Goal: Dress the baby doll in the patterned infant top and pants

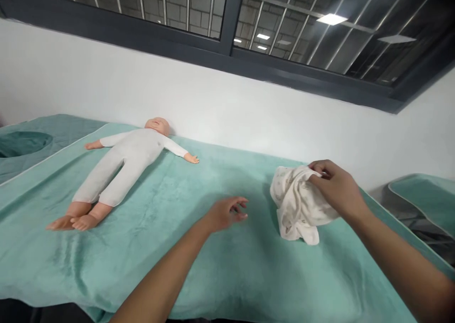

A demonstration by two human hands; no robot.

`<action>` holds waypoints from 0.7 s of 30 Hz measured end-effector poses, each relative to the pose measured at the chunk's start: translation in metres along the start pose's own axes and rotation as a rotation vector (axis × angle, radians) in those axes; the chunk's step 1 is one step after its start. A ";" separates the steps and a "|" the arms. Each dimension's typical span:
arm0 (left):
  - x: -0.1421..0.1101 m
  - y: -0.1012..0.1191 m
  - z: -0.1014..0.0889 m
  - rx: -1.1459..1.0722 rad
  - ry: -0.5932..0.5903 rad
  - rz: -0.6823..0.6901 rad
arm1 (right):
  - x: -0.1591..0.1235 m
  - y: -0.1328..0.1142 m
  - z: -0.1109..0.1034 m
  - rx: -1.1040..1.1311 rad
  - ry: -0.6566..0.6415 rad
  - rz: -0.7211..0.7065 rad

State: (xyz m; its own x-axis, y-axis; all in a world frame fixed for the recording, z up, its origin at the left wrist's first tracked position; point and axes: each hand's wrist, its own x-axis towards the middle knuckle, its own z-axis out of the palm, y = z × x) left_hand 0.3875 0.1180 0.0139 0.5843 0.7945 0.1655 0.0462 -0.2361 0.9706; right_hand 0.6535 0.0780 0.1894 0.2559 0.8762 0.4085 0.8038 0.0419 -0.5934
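Covering most of the lower half of the frame, the green sheet (pixel 149 233) lies rumpled below the white wall (pixel 213 114), with a barred window (pixel 185 10) across the top. The doll (pixel 135 145), in white clothing, lies on its back at left of the frame, head near the wall, arms spread. Right of center, the bunched whitish cloth (pixel 295 197) is over the sheet, its upper edge clamped between the right hand's (pixel 339 190) thumb and fingers. The left hand (pixel 221 215) hovers near the center, empty, thumb and fingers apart.
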 end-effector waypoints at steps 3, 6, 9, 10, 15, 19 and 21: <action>-0.005 0.006 0.006 0.031 -0.095 0.030 | -0.014 -0.035 0.028 0.138 -0.016 -0.215; -0.010 0.008 0.006 -0.153 -0.107 -0.042 | -0.024 -0.068 0.054 0.273 0.045 -0.273; -0.015 0.009 0.003 -0.483 -0.162 -0.093 | -0.029 -0.083 0.077 0.337 0.065 -0.236; -0.017 0.010 0.002 -0.569 -0.171 -0.096 | -0.029 -0.083 0.084 0.320 0.050 -0.240; -0.021 0.019 -0.004 -0.783 0.013 -0.171 | -0.029 -0.048 0.095 0.098 -0.104 -0.298; -0.020 0.024 -0.013 -0.940 0.177 -0.182 | -0.029 -0.008 0.066 0.040 -0.085 -0.262; -0.019 0.024 -0.018 -1.009 0.203 -0.134 | -0.029 0.005 0.043 -0.015 -0.025 -0.280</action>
State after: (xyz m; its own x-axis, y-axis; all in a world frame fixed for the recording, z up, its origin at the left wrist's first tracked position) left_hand 0.3634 0.1074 0.0375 0.4724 0.8812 -0.0189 -0.6538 0.3647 0.6629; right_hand 0.6266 0.0731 0.1448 0.0093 0.8428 0.5381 0.8492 0.2775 -0.4493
